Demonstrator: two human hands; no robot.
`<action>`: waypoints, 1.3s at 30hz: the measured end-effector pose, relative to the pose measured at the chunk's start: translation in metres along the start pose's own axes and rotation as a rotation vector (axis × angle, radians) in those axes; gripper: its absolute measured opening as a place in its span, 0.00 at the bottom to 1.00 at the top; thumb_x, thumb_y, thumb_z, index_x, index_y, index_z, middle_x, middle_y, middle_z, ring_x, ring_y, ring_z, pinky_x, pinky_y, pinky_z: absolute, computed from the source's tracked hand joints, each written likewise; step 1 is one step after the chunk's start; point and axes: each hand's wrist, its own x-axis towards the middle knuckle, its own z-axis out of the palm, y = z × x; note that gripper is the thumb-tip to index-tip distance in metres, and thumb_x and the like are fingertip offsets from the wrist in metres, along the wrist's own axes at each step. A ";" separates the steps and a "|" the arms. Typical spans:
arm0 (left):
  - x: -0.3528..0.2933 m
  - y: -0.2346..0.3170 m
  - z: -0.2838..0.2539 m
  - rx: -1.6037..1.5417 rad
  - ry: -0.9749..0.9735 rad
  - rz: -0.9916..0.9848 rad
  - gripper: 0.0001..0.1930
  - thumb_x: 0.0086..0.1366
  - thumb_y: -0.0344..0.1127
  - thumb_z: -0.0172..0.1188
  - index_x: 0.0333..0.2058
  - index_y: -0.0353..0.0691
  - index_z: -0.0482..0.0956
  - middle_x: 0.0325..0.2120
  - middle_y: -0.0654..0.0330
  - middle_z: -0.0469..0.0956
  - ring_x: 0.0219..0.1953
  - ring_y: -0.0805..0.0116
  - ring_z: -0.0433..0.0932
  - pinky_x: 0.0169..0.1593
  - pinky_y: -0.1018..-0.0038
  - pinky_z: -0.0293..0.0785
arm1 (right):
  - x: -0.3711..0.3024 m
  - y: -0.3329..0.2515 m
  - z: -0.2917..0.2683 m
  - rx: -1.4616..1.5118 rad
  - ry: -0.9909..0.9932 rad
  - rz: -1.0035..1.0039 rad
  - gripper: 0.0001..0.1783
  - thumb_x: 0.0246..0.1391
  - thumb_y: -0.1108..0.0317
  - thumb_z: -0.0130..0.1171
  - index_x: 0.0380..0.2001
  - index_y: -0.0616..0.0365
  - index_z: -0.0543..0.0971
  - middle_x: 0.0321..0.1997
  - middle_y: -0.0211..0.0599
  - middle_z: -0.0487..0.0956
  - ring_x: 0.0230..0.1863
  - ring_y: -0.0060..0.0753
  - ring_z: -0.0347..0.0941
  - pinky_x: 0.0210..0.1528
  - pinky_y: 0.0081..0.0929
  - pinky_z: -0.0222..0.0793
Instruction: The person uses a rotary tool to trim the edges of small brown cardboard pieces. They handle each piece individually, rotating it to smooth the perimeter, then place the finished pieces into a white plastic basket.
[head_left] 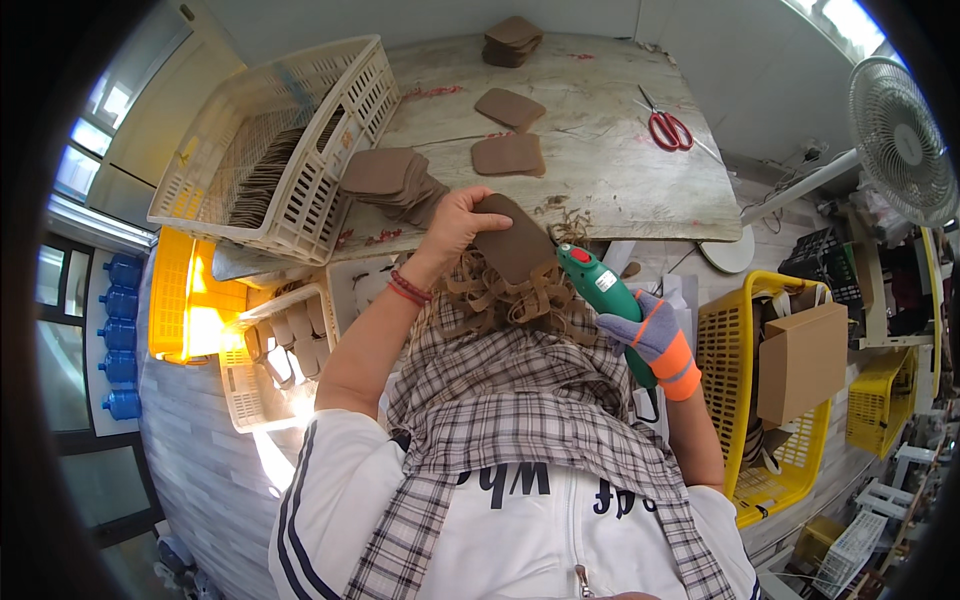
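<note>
A worn, pale table [610, 100] spreads across the far side, with a cream slatted crate [325, 190] at its left end holding a row of brown pieces. To the right of the person, a yellow basket [722, 350] carries a cardboard box [800, 365]; a white fan [900, 125] stands beyond it at the far right. Brown strips [500, 290] lie heaped and curled over the person's checked apron [520, 400]. A fanned stack of brown pads [385, 175] rests just right of the crate. The gloved right hand [655, 335] has its fingers wrapped round a green handheld tool [600, 285], while the bare left hand [462, 225] pinches a brown pad [515, 240], thumb on top, above the strips. The tool's tip meets or nearly meets the pad's right edge; which, one cannot tell. Red-handled scissors [668, 130] lie far right on the table.
</note>
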 end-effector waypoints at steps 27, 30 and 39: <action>-0.027 0.043 -0.053 0.002 0.072 0.125 0.08 0.54 0.22 0.62 0.35 0.36 0.77 0.28 0.64 0.80 0.29 0.78 0.77 0.36 0.80 0.75 | -0.003 -0.015 0.008 -0.156 0.052 -0.074 0.23 0.43 0.63 0.70 0.39 0.66 0.75 0.24 0.31 0.78 0.24 0.16 0.72 0.25 0.16 0.69; -0.019 0.055 -0.098 -0.003 0.209 0.221 0.08 0.57 0.23 0.61 0.36 0.35 0.77 0.30 0.62 0.80 0.31 0.75 0.78 0.38 0.78 0.75 | -0.005 -0.003 0.007 -0.095 0.082 -0.046 0.22 0.43 0.64 0.70 0.39 0.66 0.75 0.24 0.31 0.77 0.21 0.15 0.70 0.23 0.14 0.67; 0.029 0.062 -0.153 1.074 0.763 0.327 0.18 0.57 0.28 0.59 0.48 0.33 0.73 0.46 0.50 0.73 0.47 0.57 0.72 0.52 0.61 0.67 | -0.001 0.021 0.003 0.003 0.102 -0.021 0.21 0.43 0.65 0.71 0.37 0.65 0.74 0.23 0.30 0.76 0.18 0.15 0.69 0.19 0.15 0.65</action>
